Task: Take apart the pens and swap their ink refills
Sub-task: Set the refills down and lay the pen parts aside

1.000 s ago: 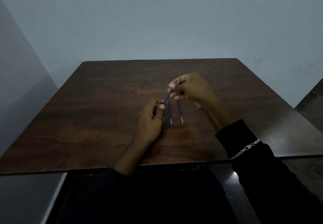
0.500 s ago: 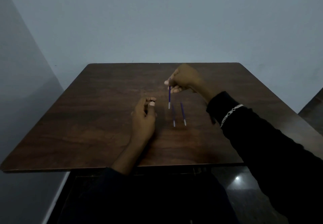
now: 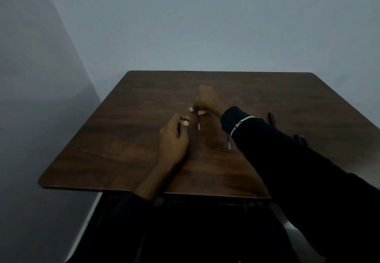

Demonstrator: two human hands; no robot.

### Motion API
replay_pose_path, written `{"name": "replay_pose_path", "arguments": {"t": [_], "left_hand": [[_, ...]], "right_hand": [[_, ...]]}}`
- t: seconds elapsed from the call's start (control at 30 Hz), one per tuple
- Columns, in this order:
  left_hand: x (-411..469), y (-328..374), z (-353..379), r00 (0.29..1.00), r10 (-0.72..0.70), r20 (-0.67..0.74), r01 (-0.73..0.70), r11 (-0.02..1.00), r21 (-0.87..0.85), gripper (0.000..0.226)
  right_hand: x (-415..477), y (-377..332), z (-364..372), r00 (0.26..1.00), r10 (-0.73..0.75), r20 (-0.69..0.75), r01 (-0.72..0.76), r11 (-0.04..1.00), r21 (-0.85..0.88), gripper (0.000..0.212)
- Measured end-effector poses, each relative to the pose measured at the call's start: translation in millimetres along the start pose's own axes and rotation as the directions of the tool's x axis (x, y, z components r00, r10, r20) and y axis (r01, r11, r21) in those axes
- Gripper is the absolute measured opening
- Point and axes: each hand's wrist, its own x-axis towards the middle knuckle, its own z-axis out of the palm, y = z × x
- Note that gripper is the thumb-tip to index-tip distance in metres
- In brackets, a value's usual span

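My right hand [image 3: 204, 101] reaches over the middle of the brown table [image 3: 123, 139] and pinches the top of a thin blue ink refill [image 3: 198, 122], which hangs tip-down. My left hand [image 3: 174, 139] rests nearer to me and just left of it, its fingertips pinched on a small dark pen part that I can barely make out. A second blue refill [image 3: 228, 143] lies on the table, partly hidden by my right sleeve. Two dark pen pieces [image 3: 271, 118] [image 3: 300, 138] lie at the right, behind my right forearm.
Pale walls stand close behind the table and along its left side. A dark chair or frame sits under the near table edge. My black right sleeve with a silver bracelet [image 3: 241, 122] crosses the right half of the tabletop.
The right hand pulled the blue refill away from the left hand and carried it farther across the table. The left hand stayed put, still pinched. The view swung left and up.
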Motion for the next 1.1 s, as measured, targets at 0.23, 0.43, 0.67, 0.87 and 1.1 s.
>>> {"name": "replay_pose_path", "arguments": {"t": [0.23,0.43,0.67,0.87,1.1], "left_hand": [[2.2,-2.9,-1.0,1.000,-0.008,-0.011,0.008,1.000,-0.014,0.018],[1.8,-6.2,-1.3,1.000,-0.019,0.001,0.019,0.999,-0.036,0.019],[2.5,-8.5,-0.9,1.000,-0.021,0.012,0.022,0.998,-0.055,0.018],[2.4,-10.0,-1.1,1.000,-0.014,0.020,0.015,0.999,-0.050,0.017],[1.5,-8.6,-0.9,0.999,-0.046,0.025,0.047,0.998,-0.049,0.015]], "right_hand": [[0.0,15.5,8.1,0.997,0.069,0.025,-0.072,0.983,0.166,0.025],[-5.5,13.1,4.6,0.996,0.086,-0.001,-0.083,0.973,0.215,0.029],[-11.4,10.0,0.5,0.992,0.107,0.071,-0.124,0.947,0.298,0.024],[-17.8,8.8,-0.7,0.992,0.104,0.076,-0.124,0.937,0.325,0.028],[-42.5,32.9,-52.5,0.996,0.062,-0.058,-0.044,0.959,0.280,0.044]]}}
